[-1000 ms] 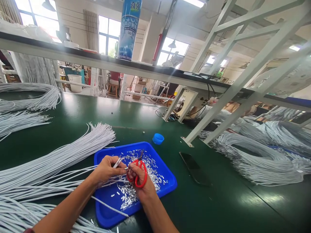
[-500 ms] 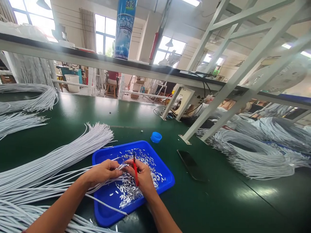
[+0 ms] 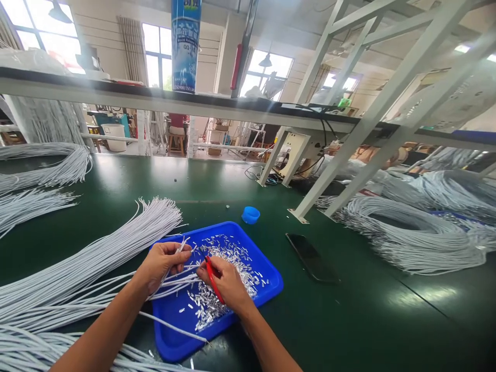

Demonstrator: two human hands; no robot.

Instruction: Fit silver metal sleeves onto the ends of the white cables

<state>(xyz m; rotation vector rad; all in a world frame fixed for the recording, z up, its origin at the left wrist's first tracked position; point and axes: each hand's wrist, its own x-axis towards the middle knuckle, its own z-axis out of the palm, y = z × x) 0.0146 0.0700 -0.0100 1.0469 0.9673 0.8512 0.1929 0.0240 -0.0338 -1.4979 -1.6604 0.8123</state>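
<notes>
My left hand (image 3: 165, 263) pinches the ends of a few white cables (image 3: 179, 281) above the left part of a blue tray (image 3: 165, 338). In my right hand (image 3: 225, 281) is a small red-handled tool (image 3: 214, 279); its working end is hidden, so its exact kind does not show. The right fingertips are close to other cable ends over the tray. Many short silvery pieces (image 3: 211, 305) lie scattered and heaped in the tray. One loose cable (image 3: 174, 326) crosses the tray's near left side.
A thick bundle of white cables (image 3: 101, 253) lies left of the tray. Beyond the tray sits a blue cap (image 3: 250, 215); a black phone (image 3: 312, 258) is to its right. Coiled cables (image 3: 387, 243) and metal frame legs (image 3: 321, 201) stand at right. A spray can (image 3: 186, 49) is on the shelf.
My hands have moved apart: the left went up and left with cable ends, while the right stays over the tray. The red-handled tool has tilted. The view has shifted slightly.
</notes>
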